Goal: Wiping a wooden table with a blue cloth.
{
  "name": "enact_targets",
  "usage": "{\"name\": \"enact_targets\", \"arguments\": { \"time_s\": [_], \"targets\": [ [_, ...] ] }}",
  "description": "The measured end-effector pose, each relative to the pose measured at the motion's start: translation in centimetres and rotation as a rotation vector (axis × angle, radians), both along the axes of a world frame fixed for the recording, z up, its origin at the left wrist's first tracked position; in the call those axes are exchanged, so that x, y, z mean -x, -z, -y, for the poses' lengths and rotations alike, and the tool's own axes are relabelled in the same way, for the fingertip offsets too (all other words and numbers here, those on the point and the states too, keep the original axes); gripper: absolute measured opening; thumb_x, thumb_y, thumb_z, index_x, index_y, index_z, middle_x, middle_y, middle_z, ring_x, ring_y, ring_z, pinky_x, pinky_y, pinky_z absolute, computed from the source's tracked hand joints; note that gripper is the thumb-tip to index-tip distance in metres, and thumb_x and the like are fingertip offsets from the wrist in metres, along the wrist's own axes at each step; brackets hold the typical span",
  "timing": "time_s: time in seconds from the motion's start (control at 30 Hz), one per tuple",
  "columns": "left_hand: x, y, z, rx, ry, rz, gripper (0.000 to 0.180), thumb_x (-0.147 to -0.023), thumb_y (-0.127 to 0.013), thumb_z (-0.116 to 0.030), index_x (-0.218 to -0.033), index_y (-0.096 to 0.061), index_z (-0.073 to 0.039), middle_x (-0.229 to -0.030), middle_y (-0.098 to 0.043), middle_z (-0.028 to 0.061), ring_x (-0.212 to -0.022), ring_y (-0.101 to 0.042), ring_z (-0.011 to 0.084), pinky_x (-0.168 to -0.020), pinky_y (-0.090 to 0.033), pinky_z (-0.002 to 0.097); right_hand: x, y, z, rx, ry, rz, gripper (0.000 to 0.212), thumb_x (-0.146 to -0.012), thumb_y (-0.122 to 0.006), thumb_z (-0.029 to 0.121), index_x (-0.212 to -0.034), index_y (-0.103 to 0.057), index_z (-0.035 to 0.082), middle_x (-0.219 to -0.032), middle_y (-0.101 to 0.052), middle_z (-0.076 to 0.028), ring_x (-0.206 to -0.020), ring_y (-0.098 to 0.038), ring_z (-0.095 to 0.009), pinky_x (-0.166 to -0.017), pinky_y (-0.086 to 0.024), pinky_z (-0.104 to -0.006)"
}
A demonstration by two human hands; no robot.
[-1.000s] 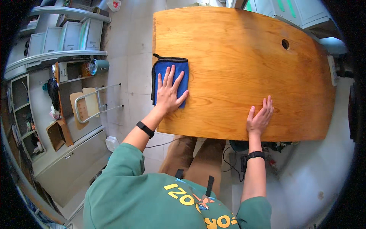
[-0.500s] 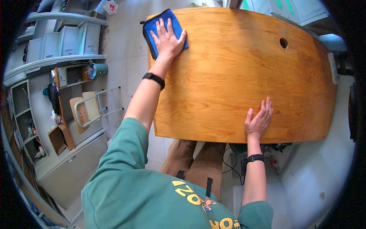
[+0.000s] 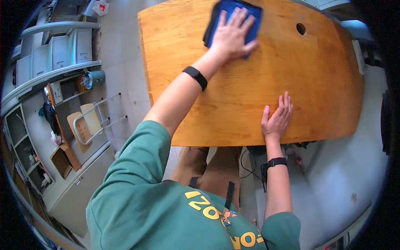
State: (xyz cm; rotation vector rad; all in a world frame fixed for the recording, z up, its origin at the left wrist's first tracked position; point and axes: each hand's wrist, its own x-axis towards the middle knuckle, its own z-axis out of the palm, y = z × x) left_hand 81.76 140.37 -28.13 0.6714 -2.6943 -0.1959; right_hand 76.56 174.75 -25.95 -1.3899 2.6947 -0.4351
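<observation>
My left hand (image 3: pixel 231 39) lies flat with spread fingers on a blue cloth (image 3: pixel 227 6) with a dark edge, pressing it onto the wooden tabletop (image 3: pixel 216 112) near the far edge. The hand and cloth are slightly blurred. Closer to me, my right hand (image 3: pixel 276 121) rests on the wood by the near edge, its fingers stretched out and the thumb apart, with nothing in it. Dark bands circle both wrists.
A round hole (image 3: pixel 301 28) pierces the tabletop at the far right. A folding chair (image 3: pixel 87 123) stands left of the table, near a bin (image 3: pixel 97 78) and shelving. Beneath the near edge hang black cables (image 3: pixel 249 168). A pale wall (image 3: pixel 337 175) lies at the right.
My left hand has slid the cloth rightward from the table's far left corner. My right hand stays at about the same place on the wood. The view has shifted slightly.
</observation>
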Motion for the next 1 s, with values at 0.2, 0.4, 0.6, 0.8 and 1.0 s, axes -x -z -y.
{"name": "enact_targets", "arguments": {
  "time_s": [0.2, 0.4, 0.6, 0.8, 1.0],
  "targets": [
    [-5.4, -2.1, -11.5, -0.226, 0.374, 0.073, 0.086, -0.098, -0.058, -0.066, -0.165, -0.043, -0.016, -0.175, -0.033, 0.0147, -0.163, -0.027, 0.0319, -0.130, -0.017, 0.0631, 0.4, 0.8, -0.8, 0.071, 0.002, -0.033, 0.064, -0.101, -0.062, 0.033, -0.155, -0.042, 0.003, -0.170, -0.037, -0.019, -0.157, -0.035, -0.039, -0.129, -0.025, -0.0599],
    [-18.1, -3.7, -18.4, -0.304, 0.280, 0.253, 0.083, -0.100, -0.056, -0.066, -0.167, -0.041, -0.019, -0.176, -0.032, 0.0119, -0.165, -0.025, 0.0292, -0.131, -0.012, 0.0618, 0.2, 1.2, -0.6, 0.089, -0.014, -0.066, 0.062, -0.102, -0.062, 0.033, -0.153, -0.045, 0.003, -0.170, -0.039, -0.018, -0.156, -0.037, -0.039, -0.128, -0.027, -0.0600],
    [-31.3, -3.2, -22.3, -0.318, -0.125, 0.337, 0.086, -0.096, -0.064, -0.059, -0.164, -0.044, -0.012, -0.176, -0.027, 0.0223, -0.165, -0.020, 0.0396, -0.131, -0.003, 0.0631, 0.3, 1.2, -0.9, 0.091, -0.013, -0.077, 0.061, -0.103, -0.061, 0.035, -0.154, -0.045, 0.004, -0.170, -0.039, -0.017, -0.156, -0.037, -0.038, -0.129, -0.027, -0.0581],
    [-33.4, -3.0, -22.8, -0.235, -0.400, 0.301, 0.090, -0.094, -0.066, -0.049, -0.165, -0.037, -0.003, -0.176, -0.022, 0.0275, -0.165, -0.016, 0.0436, -0.130, -0.003, 0.0644, 0.4, 1.2, -0.8, 0.076, -0.011, -0.108, 0.061, -0.103, -0.061, 0.036, -0.153, -0.046, 0.004, -0.169, -0.040, -0.017, -0.157, -0.036, -0.037, -0.130, -0.027, -0.0580],
    [-29.6, -2.7, -25.4, -0.208, -0.419, 0.348, 0.089, -0.099, -0.060, -0.053, -0.166, -0.035, -0.001, -0.176, -0.021, 0.0278, -0.166, -0.012, 0.0432, -0.130, -0.003, 0.0644, 0.5, 1.5, -0.8, 0.092, -0.015, -0.123, 0.064, -0.102, -0.062, 0.040, -0.152, -0.046, 0.003, -0.168, -0.041, -0.019, -0.156, -0.038, -0.038, -0.129, -0.026, -0.0581]
  ]
}}
